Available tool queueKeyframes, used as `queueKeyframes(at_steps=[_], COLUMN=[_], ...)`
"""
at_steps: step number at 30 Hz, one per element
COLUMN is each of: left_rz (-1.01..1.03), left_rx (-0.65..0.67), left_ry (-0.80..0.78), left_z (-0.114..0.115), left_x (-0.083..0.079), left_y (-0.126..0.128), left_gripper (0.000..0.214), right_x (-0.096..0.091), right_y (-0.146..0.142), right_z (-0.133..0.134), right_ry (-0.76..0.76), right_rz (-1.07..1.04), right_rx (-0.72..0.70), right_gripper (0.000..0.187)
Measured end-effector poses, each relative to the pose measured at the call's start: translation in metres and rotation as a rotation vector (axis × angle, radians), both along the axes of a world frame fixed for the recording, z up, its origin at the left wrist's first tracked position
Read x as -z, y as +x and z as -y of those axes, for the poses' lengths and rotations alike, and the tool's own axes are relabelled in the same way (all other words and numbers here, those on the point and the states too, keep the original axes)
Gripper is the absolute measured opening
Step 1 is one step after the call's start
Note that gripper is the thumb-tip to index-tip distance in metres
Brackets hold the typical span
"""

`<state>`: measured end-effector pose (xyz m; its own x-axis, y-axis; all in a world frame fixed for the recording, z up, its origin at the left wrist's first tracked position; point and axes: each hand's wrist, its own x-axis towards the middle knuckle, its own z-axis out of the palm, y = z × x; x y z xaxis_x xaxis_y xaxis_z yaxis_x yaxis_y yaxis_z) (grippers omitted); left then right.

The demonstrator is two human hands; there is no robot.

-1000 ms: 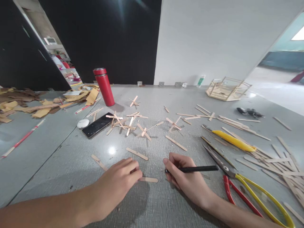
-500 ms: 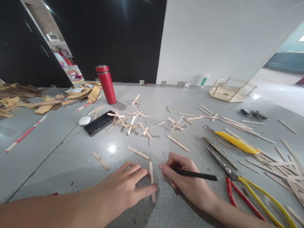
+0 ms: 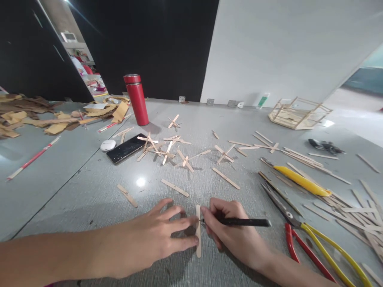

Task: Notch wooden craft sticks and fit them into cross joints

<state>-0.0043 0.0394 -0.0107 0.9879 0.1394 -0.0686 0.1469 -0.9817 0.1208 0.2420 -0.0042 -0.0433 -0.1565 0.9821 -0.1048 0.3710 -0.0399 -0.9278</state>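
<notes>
One popsicle stick (image 3: 198, 235) lies lengthwise on the grey table in front of me. My left hand (image 3: 167, 229) is spread open beside it, thumb and fingertips resting on the stick's left edge. In my right hand (image 3: 227, 227) a slim black pen (image 3: 247, 222) is gripped, its thin tip touching the stick's right side near the upper half. Just beyond my hands lie a popsicle stick (image 3: 175, 187), a notched one (image 3: 127, 195) and a further one (image 3: 226, 178).
Yellow-and-red-handled pliers (image 3: 289, 217), a yellow cutter (image 3: 302, 181) and loose sticks (image 3: 353, 215) lie right. Crossed stick pieces (image 3: 185, 159) stand mid-table. A phone (image 3: 128, 148), earbud case (image 3: 108, 145) and red flask (image 3: 137, 99) are left, a stick frame (image 3: 299, 113) far right.
My left fingers have come onto the stick, which now sits straighter and slightly further right in view. The pen tip has come to the stick's edge.
</notes>
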Motion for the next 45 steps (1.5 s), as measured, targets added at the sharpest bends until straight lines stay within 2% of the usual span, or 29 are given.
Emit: queueKeyframes(at_steps=[7, 16, 20, 31, 36, 45], left_rz=[0.038, 0.069, 0.045, 0.02, 0.045, 0.052], left_rx=[-0.013, -0.013, -0.02, -0.018, -0.044, -0.128], left_ry=[0.009, 0.001, -0.006, -0.013, -0.076, -0.181], left_z=[-0.0008, -0.0016, -0.0008, -0.0008, -0.0013, 0.0028], left_x=[0.0, 0.0033, 0.0018, 0.0002, 0.0039, 0.0008], left_y=[0.0008, 0.0, -0.0006, -0.0004, -0.0041, -0.004], left_gripper=[0.071, 0.081, 0.096, 0.093, 0.106, 0.107], right_x=[0.0017, -0.0037, -0.0034, -0.0007, -0.0016, 0.0005], right_y=[-0.0028, -0.002, -0.0026, -0.0043, -0.0041, -0.005], right_z=[-0.0007, -0.002, -0.0026, -0.0028, -0.0026, -0.0056], right_ry=[0.045, 0.064, 0.061, 0.047, 0.046, 0.08], right_rz=[0.111, 0.161, 0.161, 0.156, 0.156, 0.178], right_rx=[-0.008, -0.019, -0.013, 0.014, 0.021, 0.012], right_gripper=[0.044, 0.043, 0.044, 0.045, 0.045, 0.046])
